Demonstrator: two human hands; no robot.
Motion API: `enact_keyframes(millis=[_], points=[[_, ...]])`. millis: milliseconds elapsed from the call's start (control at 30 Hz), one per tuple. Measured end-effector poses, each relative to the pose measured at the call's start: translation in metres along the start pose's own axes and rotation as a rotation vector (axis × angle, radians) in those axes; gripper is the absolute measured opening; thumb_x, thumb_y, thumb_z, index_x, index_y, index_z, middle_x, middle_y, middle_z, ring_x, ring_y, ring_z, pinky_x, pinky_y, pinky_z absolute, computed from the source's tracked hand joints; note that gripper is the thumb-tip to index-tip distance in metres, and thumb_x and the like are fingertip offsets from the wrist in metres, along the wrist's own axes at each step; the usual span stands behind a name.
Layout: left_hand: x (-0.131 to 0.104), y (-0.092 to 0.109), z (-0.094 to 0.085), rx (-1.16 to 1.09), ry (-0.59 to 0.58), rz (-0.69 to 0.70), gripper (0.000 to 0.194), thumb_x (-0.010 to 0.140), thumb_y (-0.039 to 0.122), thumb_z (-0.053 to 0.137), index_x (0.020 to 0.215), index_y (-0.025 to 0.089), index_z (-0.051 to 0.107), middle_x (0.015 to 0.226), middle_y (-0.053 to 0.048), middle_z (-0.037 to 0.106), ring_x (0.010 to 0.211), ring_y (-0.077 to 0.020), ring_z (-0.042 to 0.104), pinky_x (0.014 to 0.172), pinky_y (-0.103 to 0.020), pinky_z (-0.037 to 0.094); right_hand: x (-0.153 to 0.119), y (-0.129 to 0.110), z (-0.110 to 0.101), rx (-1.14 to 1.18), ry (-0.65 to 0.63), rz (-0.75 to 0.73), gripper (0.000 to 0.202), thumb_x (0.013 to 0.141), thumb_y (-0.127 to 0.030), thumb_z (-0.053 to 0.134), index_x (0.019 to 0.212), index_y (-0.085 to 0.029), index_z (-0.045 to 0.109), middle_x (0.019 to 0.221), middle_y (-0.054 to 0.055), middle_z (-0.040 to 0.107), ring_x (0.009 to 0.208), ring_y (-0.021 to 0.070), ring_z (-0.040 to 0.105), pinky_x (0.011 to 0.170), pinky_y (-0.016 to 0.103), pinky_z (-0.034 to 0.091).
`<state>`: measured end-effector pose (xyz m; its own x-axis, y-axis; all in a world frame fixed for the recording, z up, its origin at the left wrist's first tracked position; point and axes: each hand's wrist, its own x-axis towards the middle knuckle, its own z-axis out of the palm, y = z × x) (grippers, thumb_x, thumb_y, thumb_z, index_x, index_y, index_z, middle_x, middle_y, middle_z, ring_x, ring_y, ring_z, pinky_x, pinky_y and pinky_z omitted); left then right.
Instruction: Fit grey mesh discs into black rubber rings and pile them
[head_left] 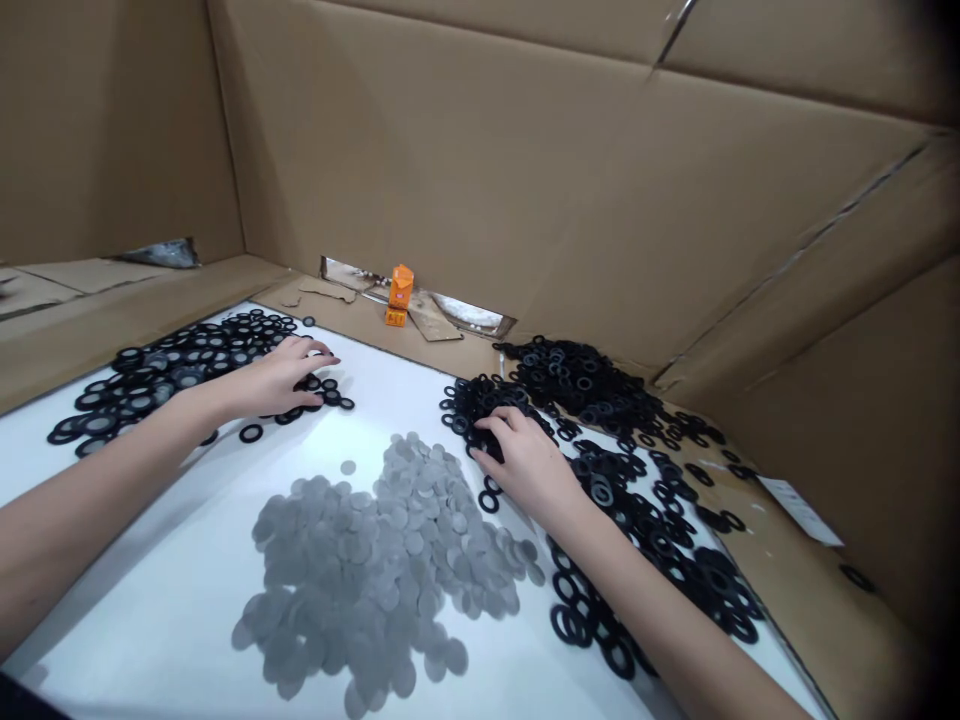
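Black rings (pixel 480 392) lie under and just beyond the right hand (pixel 529 460), its fingers curled, any pinch impossible to tell, while the left hand (pixel 285 378) spreads over another ring pile (pixel 161 375), grey discs (pixel 409 520) nearer the body than either.

A small orange box (pixel 400 292) stands before a tall cardboard wall (pixel 540 170) with a cut-out slot (pixel 474 315) to the box's right. Just right of the box lies a cardboard flap (pixel 433 318); well to its right, nearer the viewer, a white paper slip (pixel 799 510).
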<state>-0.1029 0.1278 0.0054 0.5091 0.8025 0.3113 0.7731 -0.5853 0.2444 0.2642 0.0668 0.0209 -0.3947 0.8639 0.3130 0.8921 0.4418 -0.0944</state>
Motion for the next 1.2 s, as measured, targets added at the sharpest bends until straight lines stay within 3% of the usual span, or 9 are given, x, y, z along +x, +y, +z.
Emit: enact_keyframes(millis=[67,133,300,400,700,833,933,1067,1200], points=[[-0.001,0.012,0.001,0.014,0.02,0.016,0.043,0.085,0.042,0.052,0.121,0.018,0.056,0.123,-0.015,0.052,0.115,-0.0314,0.041,0.097,-0.045,0.034,0.002,0.004,0.006,0.021,-0.003,-0.017,0.024,0.078,-0.022,0.061,0.102,-0.02,0.063,0.105,0.011,0.06,0.098,0.0307,0.056,0.088,0.045,0.046],[-0.002,0.038,0.002,-0.046,0.001,0.076,0.035,0.089,0.037,0.048,0.117,0.019,0.057,0.119,-0.013,0.054,0.114,-0.0289,0.04,0.098,-0.043,0.032,0.004,0.008,0.009,0.068,-0.007,-0.011,0.019,0.078,-0.016,0.059,0.096,-0.021,0.063,0.099,0.01,0.061,0.095,0.0292,0.056,0.088,0.044,0.047],[-0.006,0.111,0.011,-0.295,-0.228,0.227,0.032,0.087,0.046,0.053,0.106,0.021,0.059,0.105,-0.008,0.06,0.106,-0.0247,0.044,0.09,-0.035,0.036,0.008,0.011,0.01,0.181,-0.004,0.066,0.023,0.076,-0.01,0.058,0.096,-0.019,0.061,0.095,0.009,0.061,0.094,0.0257,0.059,0.086,0.04,0.048],[-0.01,0.129,0.016,-0.327,-0.285,0.234,0.03,0.082,0.046,0.06,0.098,0.021,0.059,0.101,-0.006,0.061,0.102,-0.0251,0.046,0.089,-0.036,0.035,0.007,0.012,0.009,0.254,0.018,0.079,0.022,0.076,-0.011,0.057,0.096,-0.02,0.062,0.095,0.007,0.061,0.092,0.0231,0.061,0.082,0.037,0.049],[-0.007,0.125,0.019,-0.525,-0.161,0.093,0.011,0.084,0.025,0.061,0.076,0.018,0.059,0.082,-0.002,0.063,0.089,-0.0189,0.051,0.081,-0.029,0.039,0.013,0.028,0.01,0.542,0.056,0.25,0.032,0.065,-0.028,0.07,0.096,-0.018,0.067,0.093,0.007,0.068,0.078,0.0216,0.063,0.076,0.038,0.052],[-0.008,0.123,0.015,-0.459,-0.221,0.114,0.007,0.085,0.024,0.06,0.088,0.018,0.062,0.091,-0.004,0.065,0.093,-0.0206,0.052,0.08,-0.03,0.039,0.013,0.033,0.009,0.704,0.05,0.279,0.037,0.067,-0.03,0.069,0.1,-0.014,0.066,0.097,0.012,0.07,0.081,0.0237,0.067,0.078,0.039,0.054],[-0.01,0.121,0.014,-0.357,-0.27,0.099,0.016,0.081,0.025,0.064,0.095,0.019,0.061,0.099,-0.006,0.064,0.097,-0.0233,0.05,0.081,-0.033,0.038,0.011,0.031,0.005,0.568,0.07,0.259,0.031,0.073,-0.023,0.062,0.103,-0.016,0.066,0.097,0.01,0.071,0.084,0.0243,0.068,0.083,0.041,0.053],[-0.01,0.12,0.015,-0.34,-0.288,0.042,0.007,0.08,0.022,0.064,0.085,0.019,0.06,0.09,-0.004,0.064,0.094,-0.0225,0.051,0.08,-0.032,0.038,0.009,0.024,-0.004,0.29,0.093,0.151,0.026,0.08,-0.018,0.051,0.099,-0.021,0.068,0.1,0.007,0.071,0.087,0.0249,0.068,0.086,0.041,0.051],[-0.009,0.12,0.016,-0.391,-0.248,-0.006,0.004,0.08,0.02,0.063,0.083,0.018,0.061,0.087,-0.004,0.061,0.088,-0.0202,0.053,0.074,-0.028,0.04,0.007,0.02,-0.013,0.168,0.143,0.051,0.027,0.083,-0.016,0.047,0.097,-0.021,0.069,0.098,0.007,0.071,0.09,0.0246,0.067,0.082,0.038,0.052]])
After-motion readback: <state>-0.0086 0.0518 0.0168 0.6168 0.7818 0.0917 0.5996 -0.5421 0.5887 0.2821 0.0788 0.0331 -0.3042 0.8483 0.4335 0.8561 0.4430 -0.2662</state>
